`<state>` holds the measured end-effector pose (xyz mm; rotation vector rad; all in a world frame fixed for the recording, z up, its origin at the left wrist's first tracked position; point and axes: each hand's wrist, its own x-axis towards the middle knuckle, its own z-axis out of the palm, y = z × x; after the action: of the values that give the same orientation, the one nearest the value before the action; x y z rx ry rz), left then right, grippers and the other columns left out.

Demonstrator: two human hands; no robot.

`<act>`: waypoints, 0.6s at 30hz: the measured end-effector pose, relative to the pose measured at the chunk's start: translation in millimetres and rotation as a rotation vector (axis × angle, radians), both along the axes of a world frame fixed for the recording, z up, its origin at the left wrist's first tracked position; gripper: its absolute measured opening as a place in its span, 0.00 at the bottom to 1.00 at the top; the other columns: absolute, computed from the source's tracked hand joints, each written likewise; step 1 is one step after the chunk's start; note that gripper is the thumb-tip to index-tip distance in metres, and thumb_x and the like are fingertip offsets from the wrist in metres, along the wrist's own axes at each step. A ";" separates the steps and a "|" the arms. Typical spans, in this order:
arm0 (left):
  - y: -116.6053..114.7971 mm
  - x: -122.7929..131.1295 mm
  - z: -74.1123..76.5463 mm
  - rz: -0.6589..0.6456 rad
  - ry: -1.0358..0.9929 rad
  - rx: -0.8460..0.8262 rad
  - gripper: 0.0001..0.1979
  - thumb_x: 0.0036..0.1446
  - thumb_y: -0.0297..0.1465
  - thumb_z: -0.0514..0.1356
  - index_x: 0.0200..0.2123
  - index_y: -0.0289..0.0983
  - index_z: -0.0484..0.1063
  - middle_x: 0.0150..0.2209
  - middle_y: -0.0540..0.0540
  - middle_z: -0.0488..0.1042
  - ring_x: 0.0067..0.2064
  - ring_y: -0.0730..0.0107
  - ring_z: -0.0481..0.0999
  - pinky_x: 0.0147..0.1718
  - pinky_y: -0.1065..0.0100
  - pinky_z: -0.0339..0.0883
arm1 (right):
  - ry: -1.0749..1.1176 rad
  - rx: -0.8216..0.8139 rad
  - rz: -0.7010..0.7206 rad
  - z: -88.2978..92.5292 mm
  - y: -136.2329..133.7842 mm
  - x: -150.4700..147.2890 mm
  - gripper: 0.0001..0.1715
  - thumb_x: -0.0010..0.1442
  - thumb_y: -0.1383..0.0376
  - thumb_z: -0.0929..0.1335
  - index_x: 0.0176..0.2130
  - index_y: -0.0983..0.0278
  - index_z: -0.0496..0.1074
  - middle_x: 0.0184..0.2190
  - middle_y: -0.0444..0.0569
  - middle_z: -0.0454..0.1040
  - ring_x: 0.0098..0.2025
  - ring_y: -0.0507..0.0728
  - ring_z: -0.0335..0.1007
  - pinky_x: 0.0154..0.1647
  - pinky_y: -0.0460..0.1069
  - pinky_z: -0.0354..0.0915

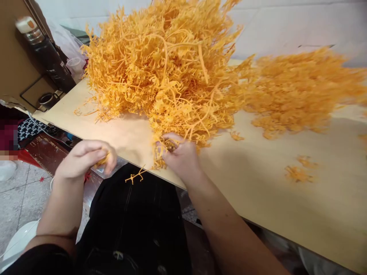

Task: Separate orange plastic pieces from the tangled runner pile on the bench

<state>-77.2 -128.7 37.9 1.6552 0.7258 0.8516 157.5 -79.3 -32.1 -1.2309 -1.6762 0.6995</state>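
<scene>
A big heap of orange, branched plastic-looking pieces (134,68) with thin stems and small star-shaped ends rises from the table. At its front edge, my right hand (182,154) is closed on a cluster of these orange pieces, close to the table's near edge. My left hand (88,156), to the left and off the table, has its fingers curled round a small orange piece (103,157); most of that piece is hidden by the fingers. One loose orange sprig (134,176) shows against my dark trousers between the hands.
A second orange pile (295,91) lies to the right, blurred, with a few loose bits (299,173) before it on the tan table (252,183). A black bottle (48,57) and a small dark cup (47,100) stand at the left beside cardboard (11,57).
</scene>
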 end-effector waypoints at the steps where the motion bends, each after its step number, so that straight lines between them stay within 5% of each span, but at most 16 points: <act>1: 5.4 4.9 -3.2 0.100 0.069 -0.020 0.11 0.58 0.30 0.50 0.30 0.34 0.70 0.23 0.49 0.71 0.23 0.79 0.66 0.21 0.74 0.58 | 0.016 0.028 0.022 -1.0 -1.7 -0.2 0.06 0.48 0.66 0.66 0.30 0.64 0.69 0.26 0.46 0.71 0.31 0.54 0.69 0.33 0.48 0.65; 4: 24.4 28.7 -16.5 0.226 0.203 0.008 0.10 0.56 0.27 0.51 0.39 0.32 0.69 0.26 0.49 0.70 0.26 0.79 0.66 0.26 0.75 0.59 | 0.049 0.113 0.056 -3.3 -5.1 -0.1 0.09 0.48 0.67 0.65 0.34 0.66 0.71 0.33 0.50 0.74 0.36 0.55 0.71 0.39 0.50 0.67; 11: 45.2 66.8 -31.5 0.306 0.334 0.010 0.13 0.55 0.36 0.52 0.32 0.31 0.70 0.24 0.51 0.64 0.26 0.79 0.61 0.26 0.75 0.56 | -0.058 0.243 0.102 -6.1 -4.7 3.5 0.11 0.50 0.68 0.65 0.37 0.64 0.71 0.34 0.51 0.73 0.39 0.58 0.70 0.43 0.56 0.67; 18: 52.8 73.4 -33.8 0.152 0.212 -0.102 0.14 0.50 0.38 0.58 0.23 0.33 0.63 0.21 0.54 0.59 0.24 0.82 0.58 0.23 0.76 0.54 | -0.094 0.251 0.125 -3.1 -7.5 2.4 0.09 0.52 0.67 0.65 0.36 0.65 0.71 0.32 0.51 0.72 0.35 0.57 0.70 0.38 0.54 0.67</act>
<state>-3.7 -75.9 4.1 1.6294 1.0359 0.7379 159.9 -86.8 -35.3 -1.0019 -1.8683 0.4922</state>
